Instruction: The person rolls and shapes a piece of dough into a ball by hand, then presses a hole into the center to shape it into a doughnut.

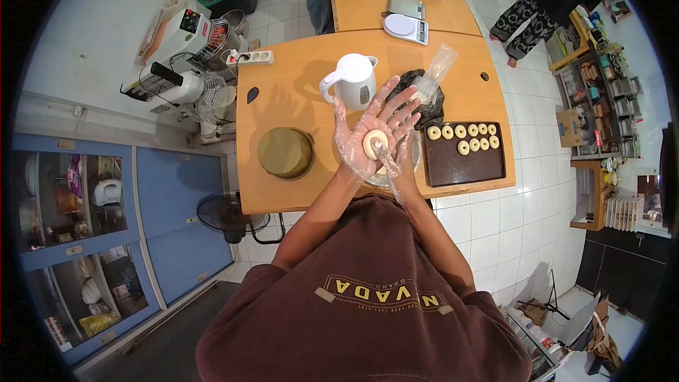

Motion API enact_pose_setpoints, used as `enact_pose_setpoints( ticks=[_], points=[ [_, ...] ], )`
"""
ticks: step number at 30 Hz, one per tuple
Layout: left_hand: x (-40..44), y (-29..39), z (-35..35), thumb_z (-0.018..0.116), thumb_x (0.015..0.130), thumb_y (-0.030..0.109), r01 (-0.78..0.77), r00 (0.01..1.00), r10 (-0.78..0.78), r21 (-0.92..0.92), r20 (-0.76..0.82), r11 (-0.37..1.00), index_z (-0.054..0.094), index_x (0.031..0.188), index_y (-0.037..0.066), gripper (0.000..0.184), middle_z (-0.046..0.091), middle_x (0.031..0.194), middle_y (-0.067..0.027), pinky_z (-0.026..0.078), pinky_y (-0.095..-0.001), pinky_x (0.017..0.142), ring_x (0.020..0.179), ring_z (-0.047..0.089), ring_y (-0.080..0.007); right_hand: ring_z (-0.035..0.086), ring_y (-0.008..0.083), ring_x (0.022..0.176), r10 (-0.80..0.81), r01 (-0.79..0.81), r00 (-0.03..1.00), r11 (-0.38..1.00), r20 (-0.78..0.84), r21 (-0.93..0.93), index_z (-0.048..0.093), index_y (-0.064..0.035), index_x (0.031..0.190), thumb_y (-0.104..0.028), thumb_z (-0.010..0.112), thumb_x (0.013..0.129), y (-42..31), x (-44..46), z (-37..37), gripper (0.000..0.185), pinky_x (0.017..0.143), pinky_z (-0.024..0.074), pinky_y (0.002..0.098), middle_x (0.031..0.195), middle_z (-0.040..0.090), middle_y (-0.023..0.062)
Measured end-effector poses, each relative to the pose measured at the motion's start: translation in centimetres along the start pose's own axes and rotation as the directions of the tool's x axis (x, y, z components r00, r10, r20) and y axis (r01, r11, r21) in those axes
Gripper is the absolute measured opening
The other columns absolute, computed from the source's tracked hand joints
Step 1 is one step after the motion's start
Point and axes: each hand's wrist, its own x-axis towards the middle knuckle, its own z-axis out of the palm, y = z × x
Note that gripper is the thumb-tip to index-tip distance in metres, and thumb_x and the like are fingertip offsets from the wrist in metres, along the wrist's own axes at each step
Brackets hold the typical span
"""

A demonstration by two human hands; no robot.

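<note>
My left hand [364, 145], dusted with flour, is held palm up with its fingers spread. On its palm lies a ring of pale dough [375, 144]. My right hand [396, 163], also floury, is beside it, with a finger at the hole of the ring; its other fingers are partly hidden behind my left hand. Beneath the hands is a clear bowl [416, 163], mostly covered by them. To the right, a dark baking tray [463, 170] holds two rows of small dough rings [448, 132].
A white kettle [356, 81] and a black plastic bag [433, 110] stand beyond the hands. A round tin [284, 152] is at the left. White scales [405, 27] lie farther back. Two people stand beyond the table, one at the upper right [559, 0].
</note>
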Motion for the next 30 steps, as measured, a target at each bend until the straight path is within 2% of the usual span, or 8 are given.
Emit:
enact_pose_setpoints(
  ticks=[5, 10, 12, 16, 18, 23, 29, 30],
  points=[
    [0.0, -0.1, 0.1, 0.021, 0.092, 0.089, 0.006, 0.997, -0.011, -0.071, -0.07, 0.997, 0.02, 0.165, 0.005, 0.112, 0.027, 0.167, -0.0248, 0.021, -0.055, 0.129, 0.154, 0.029, -0.0409, 0.029, 0.0322, 0.154, -0.007, 0.006, 0.999, 1.0, -0.05, -0.018, -0.001, 0.0017, 0.164, -0.031, 0.076, 0.096, -0.4, 0.4, -0.3, 0.108, 0.121, 0.0351, 0.0436, 0.169, 0.014, 0.0235],
    [-0.1, -0.7, -0.6, 0.02, 0.092, 0.09, 0.035, 0.999, -0.035, 0.069, -0.008, 0.997, 0.017, 0.166, 0.006, 0.112, 0.028, 0.167, -0.0253, 0.022, -0.0535, 0.129, 0.153, 0.03, -0.0403, 0.028, 0.0347, 0.155, -0.193, 0.184, 0.981, 0.942, -0.005, -0.279, 0.003, 0.0014, 0.164, -0.032, 0.076, 0.096, 4.1, 1.6, -1.7, 0.105, 0.123, 0.0319, 0.0451, 0.17, 0.014, 0.0247],
    [0.0, -0.8, -0.7, 0.018, 0.092, 0.09, 0.054, 0.998, -0.055, 0.085, 0.017, 0.995, 0.016, 0.167, 0.007, 0.112, 0.029, 0.166, -0.0261, 0.023, -0.0525, 0.129, 0.152, 0.033, -0.0398, 0.027, 0.036, 0.155, -0.038, 0.032, 0.999, 0.969, -0.018, -0.243, 0.005, 0.0012, 0.164, -0.032, 0.075, 0.096, 3.6, 0.9, -2.3, 0.103, 0.124, 0.0299, 0.0461, 0.17, 0.014, 0.0249],
    [-0.3, -0.7, -0.9, 0.022, 0.093, 0.088, 0.084, 0.996, -0.083, 0.044, -0.014, 0.996, 0.018, 0.167, 0.007, 0.109, 0.03, 0.166, -0.025, 0.027, -0.0495, 0.127, 0.15, 0.037, -0.0377, 0.034, 0.0316, 0.152, -0.099, 0.098, 0.995, 0.989, -0.005, -0.107, 0.005, -0.0042, 0.166, -0.027, 0.071, 0.1, 3.0, 1.2, -2.0, 0.096, 0.121, 0.0355, 0.0438, 0.168, 0.021, 0.0204],
    [-0.3, -0.8, -0.8, 0.022, 0.094, 0.087, 0.083, 0.996, -0.082, 0.027, -0.032, 0.996, 0.018, 0.167, 0.008, 0.108, 0.031, 0.166, -0.0246, 0.028, -0.0489, 0.127, 0.15, 0.037, -0.0375, 0.026, 0.0345, 0.155, -0.116, 0.114, 0.993, 0.991, -0.027, -0.07, 0.005, -0.0006, 0.165, -0.03, 0.075, 0.096, 2.7, 1.2, -1.9, 0.102, 0.124, 0.0292, 0.0462, 0.169, 0.016, 0.0235],
    [-0.1, -1.1, -1.7, 0.022, 0.096, 0.085, 0.038, 0.996, -0.036, 0.021, -0.08, 0.999, 0.02, 0.167, 0.008, 0.104, 0.033, 0.165, -0.0236, 0.029, -0.0471, 0.127, 0.149, 0.039, -0.0362, 0.014, 0.0343, 0.159, -0.153, 0.118, 0.986, 0.93, -0.073, -0.347, 0.002, 0.0029, 0.164, -0.029, 0.084, 0.087, 2.2, 0.3, -1.8, 0.117, 0.128, 0.0193, 0.0474, 0.17, 0.011, 0.025],
    [-0.1, -1.5, -2.1, 0.023, 0.096, 0.084, 0.061, 0.997, -0.063, -0.053, -0.043, 0.997, 0.021, 0.166, 0.008, 0.103, 0.032, 0.166, -0.023, 0.029, -0.0474, 0.128, 0.149, 0.038, -0.0355, 0.033, 0.0358, 0.152, -0.013, 0.009, 0.999, 0.997, -0.043, -0.079, -0.002, 0.0065, 0.162, -0.026, 0.086, 0.087, 2.3, 0.1, -0.8, 0.12, 0.119, 0.039, 0.0465, 0.168, 0.015, 0.0277],
    [-0.2, -1.4, -2.2, 0.023, 0.096, 0.085, 0.057, 0.996, -0.062, -0.075, -0.071, 0.996, 0.02, 0.166, 0.008, 0.104, 0.031, 0.166, -0.0232, 0.027, -0.0486, 0.128, 0.15, 0.036, -0.0362, 0.033, 0.0362, 0.152, -0.049, 0.037, 0.997, 0.979, -0.055, -0.199, -0.001, 0.0066, 0.162, -0.027, 0.086, 0.087, 2.4, 0.3, -1.0, 0.119, 0.12, 0.0377, 0.047, 0.168, 0.016, 0.0277]
  ],
)
